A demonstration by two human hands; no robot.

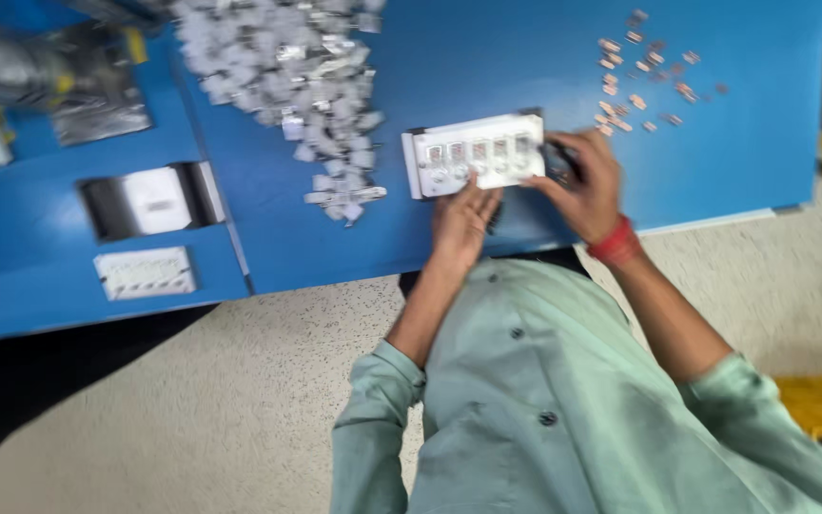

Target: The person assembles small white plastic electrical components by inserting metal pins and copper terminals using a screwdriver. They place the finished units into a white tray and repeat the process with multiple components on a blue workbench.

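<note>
Both hands held the white rectangular plastic switch plate (476, 152) on the blue table (744, 143), left hand (463, 217) gripping its near edge and right hand (587, 181) its end, where a slip might have scattered the heaped small silvery pieces (287, 67).

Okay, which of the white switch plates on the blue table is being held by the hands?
The white plate at the table's middle, between both hands; the other lies untouched far to one side.
</note>
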